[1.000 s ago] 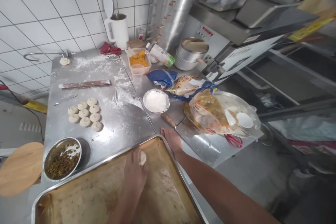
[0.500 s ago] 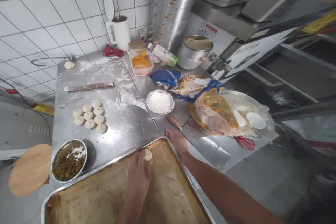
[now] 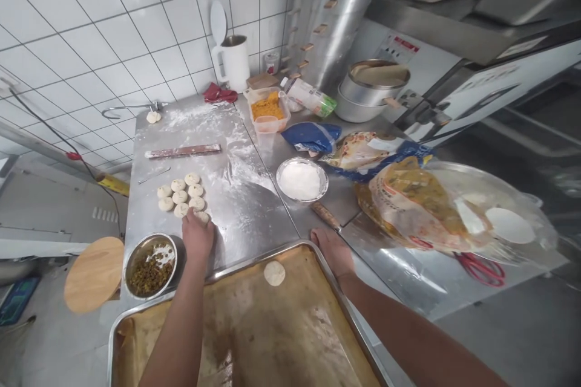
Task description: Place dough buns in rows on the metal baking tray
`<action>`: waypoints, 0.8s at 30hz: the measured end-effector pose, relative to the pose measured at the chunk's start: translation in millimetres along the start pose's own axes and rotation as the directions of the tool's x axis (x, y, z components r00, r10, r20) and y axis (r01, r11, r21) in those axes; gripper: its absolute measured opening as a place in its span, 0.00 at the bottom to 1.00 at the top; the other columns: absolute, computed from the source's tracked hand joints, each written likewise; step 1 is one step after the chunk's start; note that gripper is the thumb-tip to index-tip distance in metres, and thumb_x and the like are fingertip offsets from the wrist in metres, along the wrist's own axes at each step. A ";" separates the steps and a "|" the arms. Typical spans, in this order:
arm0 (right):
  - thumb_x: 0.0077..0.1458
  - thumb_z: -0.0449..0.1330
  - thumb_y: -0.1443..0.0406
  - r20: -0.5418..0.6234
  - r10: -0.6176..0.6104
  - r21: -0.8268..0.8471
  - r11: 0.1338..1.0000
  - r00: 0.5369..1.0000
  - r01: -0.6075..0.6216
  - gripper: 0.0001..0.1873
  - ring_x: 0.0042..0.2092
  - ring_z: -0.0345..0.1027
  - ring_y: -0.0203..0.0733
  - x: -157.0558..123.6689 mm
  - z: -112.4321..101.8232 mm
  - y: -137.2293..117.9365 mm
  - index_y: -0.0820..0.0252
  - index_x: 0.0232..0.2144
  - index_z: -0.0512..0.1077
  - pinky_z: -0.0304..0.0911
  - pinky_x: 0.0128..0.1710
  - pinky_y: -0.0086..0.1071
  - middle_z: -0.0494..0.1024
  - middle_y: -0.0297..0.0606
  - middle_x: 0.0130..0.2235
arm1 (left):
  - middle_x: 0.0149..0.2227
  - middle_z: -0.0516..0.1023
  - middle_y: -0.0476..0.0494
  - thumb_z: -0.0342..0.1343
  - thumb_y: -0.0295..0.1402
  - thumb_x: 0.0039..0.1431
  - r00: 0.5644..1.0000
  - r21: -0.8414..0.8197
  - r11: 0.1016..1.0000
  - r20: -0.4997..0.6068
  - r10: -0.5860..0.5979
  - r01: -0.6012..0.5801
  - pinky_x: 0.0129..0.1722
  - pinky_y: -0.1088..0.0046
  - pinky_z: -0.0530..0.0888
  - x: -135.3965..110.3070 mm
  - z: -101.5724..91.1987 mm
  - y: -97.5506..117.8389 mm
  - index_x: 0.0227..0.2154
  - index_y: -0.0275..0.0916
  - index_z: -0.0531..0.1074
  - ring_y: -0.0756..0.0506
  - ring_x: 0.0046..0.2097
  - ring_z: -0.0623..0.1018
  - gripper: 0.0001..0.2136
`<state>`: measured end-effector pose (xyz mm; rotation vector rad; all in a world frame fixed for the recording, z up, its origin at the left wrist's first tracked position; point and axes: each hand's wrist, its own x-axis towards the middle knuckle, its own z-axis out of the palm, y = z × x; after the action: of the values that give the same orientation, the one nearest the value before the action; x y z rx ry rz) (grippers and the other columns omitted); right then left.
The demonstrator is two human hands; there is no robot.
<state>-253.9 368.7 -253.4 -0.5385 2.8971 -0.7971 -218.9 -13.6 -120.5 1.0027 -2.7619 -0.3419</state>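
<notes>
My left hand (image 3: pixel 198 236) reaches over the table, its fingers closed around the nearest of several round, pale filled dough balls (image 3: pixel 180 196), which stand in a tight cluster. Its fingertips partly cover that dough ball. A single flattened dough round (image 3: pixel 275 273) lies on the large brown-lined baking tray (image 3: pixel 258 314), close to the tray's far edge. My right hand (image 3: pixel 333 251) rests flat on the table beside the tray's far right corner, holding nothing. A metal bowl of dark chopped filling (image 3: pixel 149 275) stands left of my left forearm.
A bowl of white flour (image 3: pixel 302 179) and a wooden-handled tool (image 3: pixel 325 216) are beyond my right hand. Further back are a tub of orange filling (image 3: pixel 267 109), a floury wooden stick (image 3: pixel 183 151) and a white jug (image 3: pixel 236 65). Plastic bags (image 3: pixel 417 205) and red scissors (image 3: pixel 481 268) are on the right.
My left hand has let go of the dough round on the tray and moved left to the dough ball cluster. My right hand stays by the tray corner. The view has shifted left.
</notes>
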 end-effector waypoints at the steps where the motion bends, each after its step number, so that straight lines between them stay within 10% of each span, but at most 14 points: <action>1: 0.71 0.53 0.62 0.001 0.003 -0.007 1.000 1.000 -0.003 0.11 0.42 0.70 0.42 -0.3 0.8 0.3 0.59 0.39 0.73 0.68 0.46 0.40 0.75 0.35 0.38 | 0.54 0.72 0.32 0.61 0.35 0.58 1.000 -0.002 1.000 0.013 0.000 0.000 0.57 0.53 0.74 -2.7 -2.0 1.1 0.62 0.36 0.63 0.35 0.55 0.76 0.30; 5: 0.70 0.58 0.59 0.029 0.013 -0.036 0.999 1.000 -0.012 0.11 0.43 0.72 0.41 -2.6 0.3 -1.3 0.59 0.40 0.74 0.71 0.46 0.40 0.77 0.36 0.40 | 0.53 0.69 0.36 0.60 0.40 0.59 0.999 -0.052 0.998 0.027 0.019 -0.017 0.56 0.56 0.76 -37.4 -30.2 10.0 0.54 0.41 0.72 0.38 0.52 0.77 0.21; 9: 0.69 0.59 0.57 0.059 0.044 -0.071 0.997 0.997 -0.040 0.11 0.46 0.73 0.42 -4.9 -2.9 -6.0 0.58 0.43 0.75 0.73 0.49 0.42 0.79 0.38 0.44 | 0.53 0.72 0.40 0.62 0.42 0.57 0.987 -0.255 0.960 0.078 0.140 -0.116 0.53 0.61 0.78 -121.3 -52.1 22.8 0.54 0.45 0.70 0.40 0.52 0.77 0.22; 15: 0.69 0.59 0.57 0.090 0.075 -0.084 0.994 0.993 -0.067 0.11 0.48 0.74 0.43 -7.7 -5.1 -9.8 0.58 0.46 0.75 0.73 0.51 0.44 0.79 0.40 0.48 | 0.50 0.79 0.42 0.60 0.37 0.58 0.836 -0.410 0.884 0.385 0.391 -0.225 0.50 0.57 0.80 -257.5 -29.6 45.9 0.51 0.49 0.74 0.38 0.53 0.79 0.17; 24: 0.69 0.58 0.57 0.094 0.077 -0.077 0.995 0.993 -0.070 0.12 0.46 0.72 0.43 -7.7 -12.8 -11.0 0.59 0.44 0.74 0.71 0.49 0.41 0.78 0.38 0.46 | 0.52 0.79 0.37 0.62 0.45 0.55 0.842 -0.394 0.882 0.356 0.406 -0.258 0.50 0.50 0.80 -260.5 -4.5 59.8 0.56 0.51 0.74 0.32 0.56 0.78 0.24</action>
<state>-245.6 368.8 -236.9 -0.4605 2.8471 -0.6388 -57.3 199.3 -123.8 0.3709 -3.0277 -1.0417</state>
